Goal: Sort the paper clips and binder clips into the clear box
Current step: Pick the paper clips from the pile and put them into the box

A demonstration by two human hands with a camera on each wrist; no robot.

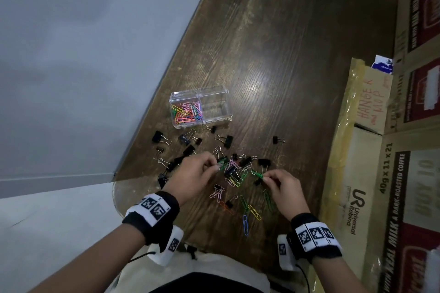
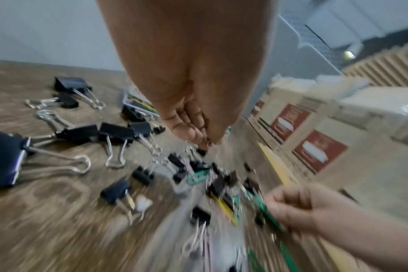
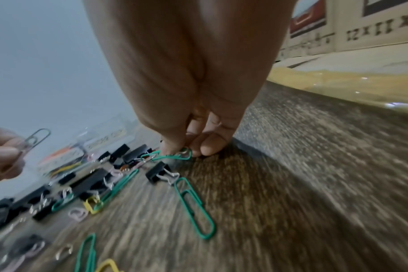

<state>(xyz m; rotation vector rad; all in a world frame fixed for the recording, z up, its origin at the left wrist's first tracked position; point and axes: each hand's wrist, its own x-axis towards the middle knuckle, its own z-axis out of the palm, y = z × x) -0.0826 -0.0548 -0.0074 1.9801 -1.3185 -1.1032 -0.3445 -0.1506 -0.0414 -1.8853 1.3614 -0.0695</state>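
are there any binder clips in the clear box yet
No: the clear box holds only colored paper clips in its left compartment, and the black binder clips lie on the table.

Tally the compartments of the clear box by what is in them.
Clear box, by contents:
Compartment holding coloured paper clips: 1
Empty compartment: 1
Total: 2 compartments
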